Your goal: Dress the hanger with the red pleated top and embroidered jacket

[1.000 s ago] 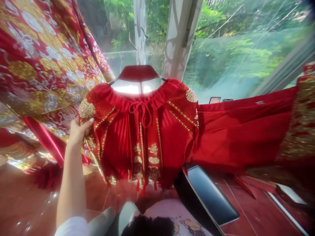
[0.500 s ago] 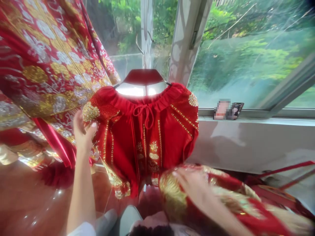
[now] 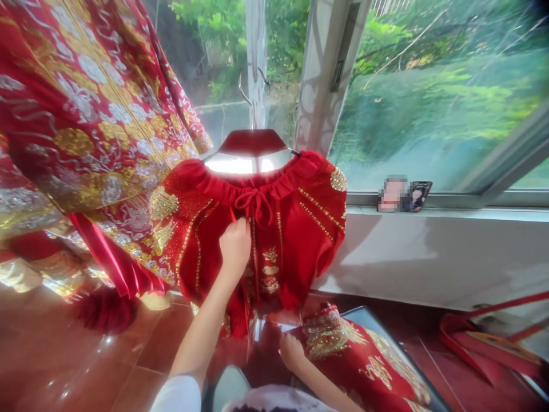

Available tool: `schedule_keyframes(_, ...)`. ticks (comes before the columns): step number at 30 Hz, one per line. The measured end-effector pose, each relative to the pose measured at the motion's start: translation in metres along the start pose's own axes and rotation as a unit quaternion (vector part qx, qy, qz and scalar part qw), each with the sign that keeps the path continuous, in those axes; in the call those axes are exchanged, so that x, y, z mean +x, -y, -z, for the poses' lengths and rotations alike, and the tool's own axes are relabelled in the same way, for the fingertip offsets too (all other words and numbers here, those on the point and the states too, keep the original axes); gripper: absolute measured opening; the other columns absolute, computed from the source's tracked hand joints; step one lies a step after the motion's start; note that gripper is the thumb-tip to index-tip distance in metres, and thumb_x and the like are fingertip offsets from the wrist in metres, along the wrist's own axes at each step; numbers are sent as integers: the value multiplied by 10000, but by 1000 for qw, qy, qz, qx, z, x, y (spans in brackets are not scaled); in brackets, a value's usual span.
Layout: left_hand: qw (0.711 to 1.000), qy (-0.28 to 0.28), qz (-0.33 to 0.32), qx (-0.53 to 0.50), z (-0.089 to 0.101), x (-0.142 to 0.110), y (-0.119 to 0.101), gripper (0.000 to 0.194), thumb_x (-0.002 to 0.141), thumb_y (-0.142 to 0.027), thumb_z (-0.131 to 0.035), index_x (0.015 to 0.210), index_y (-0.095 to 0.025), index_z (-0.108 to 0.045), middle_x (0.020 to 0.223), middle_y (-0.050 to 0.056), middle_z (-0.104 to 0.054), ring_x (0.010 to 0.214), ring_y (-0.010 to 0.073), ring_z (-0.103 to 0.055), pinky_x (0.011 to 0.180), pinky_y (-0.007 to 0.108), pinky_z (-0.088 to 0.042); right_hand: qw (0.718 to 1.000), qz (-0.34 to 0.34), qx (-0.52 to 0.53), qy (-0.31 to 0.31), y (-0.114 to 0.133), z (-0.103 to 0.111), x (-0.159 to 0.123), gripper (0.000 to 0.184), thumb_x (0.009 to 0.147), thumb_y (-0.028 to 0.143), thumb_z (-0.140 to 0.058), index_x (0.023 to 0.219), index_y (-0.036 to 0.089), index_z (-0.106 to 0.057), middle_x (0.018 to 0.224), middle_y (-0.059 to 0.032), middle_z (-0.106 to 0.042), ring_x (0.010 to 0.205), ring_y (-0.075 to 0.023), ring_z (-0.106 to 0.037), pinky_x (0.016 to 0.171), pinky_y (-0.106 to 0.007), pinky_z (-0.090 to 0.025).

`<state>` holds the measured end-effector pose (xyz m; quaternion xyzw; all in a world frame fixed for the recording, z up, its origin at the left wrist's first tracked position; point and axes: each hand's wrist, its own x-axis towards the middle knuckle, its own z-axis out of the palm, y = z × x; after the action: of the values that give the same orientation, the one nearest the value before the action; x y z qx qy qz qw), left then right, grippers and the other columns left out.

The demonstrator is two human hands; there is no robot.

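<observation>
left hand: the left hand is clenched on the front edge of the short red top with gold beading, at seven o'clock from the thin red cord bow.
right hand: the right hand has its fingers curled, at five o'clock from the left hand; whether it grips anything, i cannot tell.
red top: mid-view, upright on the dark red-collared hanger with a metal hook.
embroidered piece: the red cloth piece with gold embroidery lies just beside the right hand at three o'clock, over the dark flat rectangular thing.
gown: the long red gown with gold and silver flowers hangs at ten o'clock.
sill: two phone-like slabs lean at three o'clock.
floor: the red strapped thing lies at four o'clock on glossy red tiles.
</observation>
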<state>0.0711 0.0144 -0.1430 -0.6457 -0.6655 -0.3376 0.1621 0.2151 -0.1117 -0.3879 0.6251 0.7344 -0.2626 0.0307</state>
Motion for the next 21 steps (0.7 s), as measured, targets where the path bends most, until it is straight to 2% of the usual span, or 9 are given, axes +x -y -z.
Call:
schedule_keyframes(4,993,117,10,25,-17,-53,31,330,1002,-247,-368,923,-166,-678,860,98,-726,741,202,-692,624,274,-461,1000,25,1,12,10,24,9,332,814,144,-524,1092,131,-703,1094,-191,-702,1089,-284,-659,922,-360,-479)
schedule_keyframes(6,975,218,33,38,-30,-94,47,342,997,-181,-336,953,-173,-675,851,95,-730,748,212,-710,598,278,-451,999,42,10,12,18,51,12,301,867,223,-508,1090,154,-699,1096,-160,-706,1056,-269,-669,882,-340,-485)
schedule_keyframes(8,960,275,31,38,-41,-133,59,347,978,-149,-362,850,-182,-683,756,85,-722,681,221,-716,538,275,-421,997,71,36,-16,24,89,7,317,931,306,-444,1087,189,-693,1038,-114,-722,959,-234,-693,805,-310,-497)
schedule_keyframes(11,948,317,11,30,-42,-164,65,336,945,-141,-440,697,-182,-662,642,79,-688,610,230,-714,471,265,-363,968,153,117,-159,29,160,-13,323,951,324,-423,1073,206,-698,909,-68,-735,809,-198,-696,734,-300,-509)
schedule_keyframes(14,943,333,-20,14,-22,-146,55,321,953,-240,-481,695,-184,-664,673,83,-697,642,234,-716,497,276,-386,866,286,177,-369,34,231,-30,301,940,278,-447,1090,175,-687,1039,-82,-726,925,-186,-685,811,-312,-535)
schedule_keyframes(16,955,294,-44,-14,0,-111,41,369,976,-375,-445,764,-188,-682,740,84,-714,689,224,-708,556,292,-441,779,370,168,-477,43,270,-29,308,942,249,-440,1141,176,-664,1153,-86,-694,1068,-187,-646,893,-338,-530)
schedule_keyframes(18,985,132,-74,-86,24,-66,25,343,967,-432,-457,947,-185,-694,880,82,-737,790,202,-699,668,300,-507,728,428,132,-519,56,301,-18,345,949,226,-410,1220,197,-622,1255,-71,-645,1204,-190,-573,1005,-387,-481)
schedule_keyframes(19,988,42,-105,-103,35,-44,16,322,962,-413,-471,1025,-179,-683,970,88,-735,884,203,-686,785,325,-521,721,444,112,-520,63,312,-10,369,948,224,-403,1264,200,-593,1301,-69,-617,1256,-195,-532,1054,-412,-442)
schedule_keyframes(21,977,-74,-181,-88,52,-4,2,322,931,-399,-521,1118,-174,-656,1126,102,-703,1081,243,-621,1040,448,-420,738,442,79,-504,75,327,7,420,943,243,-417,1343,176,-526,1325,-86,-597,1302,-219,-483,1110,-457,-367)
